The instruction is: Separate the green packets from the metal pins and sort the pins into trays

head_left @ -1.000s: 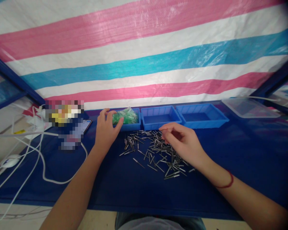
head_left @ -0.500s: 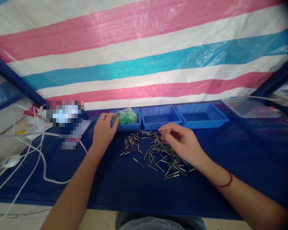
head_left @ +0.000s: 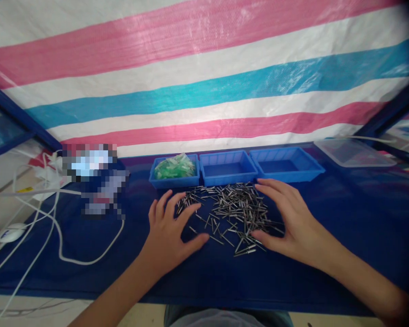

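Note:
A loose heap of metal pop rivets (head_left: 240,204) lies on the dark blue table (head_left: 204,277). At the heap's left side, my left hand (head_left: 168,231) has its fingers spread, with the fingertips over or beside the outer rivets. My right hand (head_left: 293,222) curves round the right side of the heap, thumb and fingers wide apart. Neither hand holds anything that I can see. Whether the fingertips touch the rivets I cannot tell. Behind the heap stand a blue bin (head_left: 157,182) with green and clear plastic bags (head_left: 175,167) in it, a middle blue bin (head_left: 229,164) and a right blue bin (head_left: 286,164).
White cables (head_left: 63,240) loop over the table's left side, near a blurred-out device (head_left: 92,163) and a white plug or mouse (head_left: 12,232). A clear plastic lid (head_left: 356,153) lies at the back right. Striped sheeting (head_left: 204,91) hangs behind the table.
My left hand has moved from the bin of bags down to the rivets' left side, its fingers spreading. My right hand has shifted right and opened from a pinch.

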Available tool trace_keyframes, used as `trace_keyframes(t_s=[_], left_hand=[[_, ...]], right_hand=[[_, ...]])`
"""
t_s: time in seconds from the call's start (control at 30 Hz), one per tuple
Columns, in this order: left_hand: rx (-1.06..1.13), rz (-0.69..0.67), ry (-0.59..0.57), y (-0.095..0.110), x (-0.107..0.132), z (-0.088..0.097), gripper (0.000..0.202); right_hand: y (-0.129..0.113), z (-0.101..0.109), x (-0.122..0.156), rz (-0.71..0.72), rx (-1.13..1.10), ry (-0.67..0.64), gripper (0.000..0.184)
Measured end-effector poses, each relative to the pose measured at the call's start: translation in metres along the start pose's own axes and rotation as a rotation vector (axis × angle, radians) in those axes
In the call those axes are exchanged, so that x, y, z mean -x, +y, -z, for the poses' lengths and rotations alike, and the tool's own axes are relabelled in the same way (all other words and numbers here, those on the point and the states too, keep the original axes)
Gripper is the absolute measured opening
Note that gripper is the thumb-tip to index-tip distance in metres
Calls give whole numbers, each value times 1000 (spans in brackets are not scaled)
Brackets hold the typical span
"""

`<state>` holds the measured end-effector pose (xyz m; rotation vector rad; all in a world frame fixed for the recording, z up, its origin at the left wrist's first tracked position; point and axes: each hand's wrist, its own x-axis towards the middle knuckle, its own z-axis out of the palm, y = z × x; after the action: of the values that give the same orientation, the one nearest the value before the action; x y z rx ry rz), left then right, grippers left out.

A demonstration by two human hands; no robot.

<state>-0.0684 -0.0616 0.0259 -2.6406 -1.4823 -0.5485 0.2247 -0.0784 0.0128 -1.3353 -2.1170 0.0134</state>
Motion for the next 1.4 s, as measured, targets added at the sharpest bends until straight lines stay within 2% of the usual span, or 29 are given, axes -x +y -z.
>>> trace_keyframes(t_s=[0.07,0.17,0.37,0.5,0.7,0.93,1.0,1.1,1.17,1.3,1.4], left_hand=[[-6,5,-68,2,15,-9,69],[8,16,-129,4,18,-18,82],[84,-30,-196,18,-2,-24,89],[123,-49,-165,24,-6,-30,88],[185,-113,-131,32,-15,-38,86],[242,-166,-88,41,-20,-41,69],[232,-147,-73,40,-19,-39,74],[208,-142,-85,33,-20,-35,86],[188,-148,-113,26,-23,-33,92],[180,-142,-163,13,-30,-34,94],[194,-147,-174,11,-33,-35,93]], right_hand=[[12,-5,23,-17,138,-51,88],[24,-11,42,-57,254,-109,97],[26,-13,36,-79,263,-214,101],[20,-16,29,-50,204,-243,100],[6,-24,20,-23,131,-243,84],[-7,-33,11,-43,4,-184,56],[-9,-29,12,-14,-10,-185,60],[-10,-21,17,113,-4,-263,83],[-10,-16,18,177,17,-318,93],[-7,-16,9,184,20,-350,91],[-4,-21,-3,180,-18,-332,88]])
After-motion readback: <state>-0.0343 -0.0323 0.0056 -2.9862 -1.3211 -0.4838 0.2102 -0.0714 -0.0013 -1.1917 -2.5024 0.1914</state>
